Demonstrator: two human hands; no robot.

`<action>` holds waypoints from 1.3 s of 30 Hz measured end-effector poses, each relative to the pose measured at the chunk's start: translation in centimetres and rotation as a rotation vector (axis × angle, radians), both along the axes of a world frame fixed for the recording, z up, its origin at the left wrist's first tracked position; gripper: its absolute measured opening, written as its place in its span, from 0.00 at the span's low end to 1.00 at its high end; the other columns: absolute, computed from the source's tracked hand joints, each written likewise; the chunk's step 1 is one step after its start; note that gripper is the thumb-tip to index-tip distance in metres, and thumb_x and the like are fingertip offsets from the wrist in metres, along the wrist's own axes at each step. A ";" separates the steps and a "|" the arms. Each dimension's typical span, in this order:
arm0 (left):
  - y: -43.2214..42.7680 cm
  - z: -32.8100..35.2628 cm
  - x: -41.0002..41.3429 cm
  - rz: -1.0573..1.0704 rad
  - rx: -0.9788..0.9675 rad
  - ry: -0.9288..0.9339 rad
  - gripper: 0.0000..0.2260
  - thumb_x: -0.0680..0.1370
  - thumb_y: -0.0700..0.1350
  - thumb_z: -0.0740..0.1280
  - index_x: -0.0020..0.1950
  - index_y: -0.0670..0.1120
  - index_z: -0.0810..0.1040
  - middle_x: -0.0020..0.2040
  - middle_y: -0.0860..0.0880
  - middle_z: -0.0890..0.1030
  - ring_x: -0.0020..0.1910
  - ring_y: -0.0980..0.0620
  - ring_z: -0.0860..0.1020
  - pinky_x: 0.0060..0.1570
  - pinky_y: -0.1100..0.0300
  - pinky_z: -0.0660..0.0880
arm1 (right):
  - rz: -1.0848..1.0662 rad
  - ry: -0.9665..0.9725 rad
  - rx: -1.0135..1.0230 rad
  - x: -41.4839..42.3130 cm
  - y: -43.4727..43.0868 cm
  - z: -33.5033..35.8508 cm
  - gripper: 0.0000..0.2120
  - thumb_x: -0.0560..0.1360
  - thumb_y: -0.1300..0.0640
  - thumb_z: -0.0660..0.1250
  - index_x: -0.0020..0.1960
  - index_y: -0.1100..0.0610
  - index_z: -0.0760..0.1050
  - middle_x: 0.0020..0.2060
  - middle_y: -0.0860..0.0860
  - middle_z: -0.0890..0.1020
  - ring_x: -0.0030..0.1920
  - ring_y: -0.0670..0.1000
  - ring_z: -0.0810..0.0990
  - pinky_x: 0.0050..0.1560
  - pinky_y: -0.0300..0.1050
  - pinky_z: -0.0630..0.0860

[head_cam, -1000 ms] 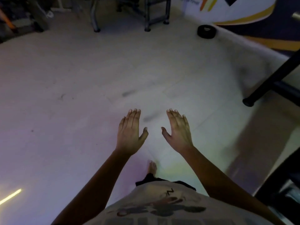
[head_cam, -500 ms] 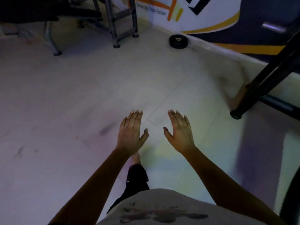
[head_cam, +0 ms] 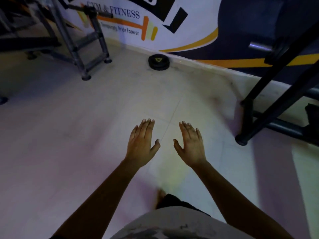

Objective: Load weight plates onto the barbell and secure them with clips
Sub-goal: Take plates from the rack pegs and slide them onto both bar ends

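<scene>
- Left hand (head_cam: 140, 144) and right hand (head_cam: 190, 145) flat, fingers straight, apart, empty.
- Small weight plate stack (head_cam: 159, 62) on floor (head_cam: 60, 135) by wall, untouched.
- Loading and clipping all remain, I'd judge.

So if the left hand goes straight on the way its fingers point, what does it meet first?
Bare floor, then probably the black weight plates by the wall; the left hand is empty and depth is unclear.

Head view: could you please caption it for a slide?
Left hand and right hand open and empty; weight plates stacked beside the wall.
</scene>
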State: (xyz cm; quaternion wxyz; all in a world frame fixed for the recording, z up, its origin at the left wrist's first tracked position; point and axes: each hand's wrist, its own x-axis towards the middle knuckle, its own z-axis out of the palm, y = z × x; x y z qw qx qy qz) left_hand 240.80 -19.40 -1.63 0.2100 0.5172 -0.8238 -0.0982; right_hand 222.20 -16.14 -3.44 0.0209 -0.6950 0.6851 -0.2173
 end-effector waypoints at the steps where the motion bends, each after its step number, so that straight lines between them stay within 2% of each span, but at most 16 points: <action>1: -2.8 -0.3 -0.3 -0.016 -0.008 -0.009 0.29 0.75 0.48 0.63 0.72 0.41 0.59 0.71 0.42 0.65 0.72 0.45 0.59 0.68 0.52 0.52 | -0.012 -0.005 -0.008 -0.2 -2.6 -0.3 0.28 0.76 0.51 0.61 0.72 0.60 0.58 0.70 0.58 0.66 0.72 0.57 0.60 0.70 0.53 0.48; 10: -28.2 0.1 -4.8 -0.089 -0.039 -0.011 0.28 0.75 0.49 0.62 0.72 0.42 0.58 0.72 0.43 0.65 0.73 0.46 0.59 0.69 0.53 0.51 | -0.119 -0.039 -0.046 -4.6 -26.5 0.2 0.27 0.76 0.52 0.62 0.71 0.60 0.60 0.70 0.59 0.66 0.72 0.58 0.61 0.70 0.55 0.51; 18: -49.0 1.2 -11.0 -0.170 -0.065 0.037 0.28 0.75 0.48 0.64 0.72 0.41 0.60 0.71 0.42 0.67 0.72 0.45 0.60 0.69 0.50 0.55 | -0.223 -0.034 -0.070 -10.0 -45.5 1.4 0.26 0.76 0.52 0.63 0.70 0.61 0.62 0.69 0.59 0.67 0.71 0.58 0.63 0.70 0.56 0.53; 25: -68.5 0.4 -17.8 -0.385 -0.065 0.026 0.28 0.75 0.48 0.62 0.73 0.42 0.57 0.73 0.42 0.63 0.73 0.46 0.57 0.70 0.51 0.52 | -0.434 -0.044 -0.078 -15.1 -62.0 1.0 0.26 0.76 0.51 0.62 0.70 0.59 0.62 0.69 0.58 0.67 0.71 0.58 0.63 0.70 0.55 0.51; 28: -76.5 1.5 -21.3 -0.513 -0.079 0.004 0.28 0.76 0.49 0.62 0.73 0.43 0.57 0.73 0.43 0.63 0.73 0.46 0.57 0.70 0.50 0.52 | -0.545 -0.057 -0.088 -17.4 -67.8 1.9 0.25 0.76 0.51 0.62 0.70 0.60 0.63 0.69 0.59 0.68 0.70 0.59 0.63 0.70 0.56 0.52; 31: -82.8 2.4 -25.7 -0.612 -0.096 0.003 0.28 0.75 0.49 0.64 0.72 0.43 0.60 0.72 0.42 0.65 0.72 0.44 0.61 0.69 0.49 0.55 | -0.668 -0.066 -0.091 -20.1 -72.5 2.7 0.25 0.76 0.52 0.62 0.69 0.61 0.63 0.68 0.60 0.69 0.70 0.59 0.64 0.69 0.56 0.53; 35: -88.8 1.9 -32.9 -0.748 -0.093 0.021 0.29 0.73 0.49 0.68 0.70 0.42 0.64 0.69 0.40 0.69 0.69 0.42 0.66 0.67 0.47 0.60 | -0.806 -0.068 -0.097 -25.1 -77.2 2.5 0.25 0.76 0.52 0.63 0.69 0.60 0.63 0.68 0.59 0.69 0.70 0.59 0.64 0.70 0.56 0.53; 39: -93.5 0.4 -41.3 -0.858 -0.106 0.042 0.30 0.72 0.48 0.69 0.70 0.40 0.64 0.68 0.39 0.70 0.68 0.40 0.67 0.65 0.46 0.61 | -0.922 -0.058 -0.094 -31.9 -81.1 1.6 0.25 0.76 0.52 0.63 0.70 0.60 0.63 0.69 0.59 0.69 0.70 0.58 0.63 0.71 0.56 0.53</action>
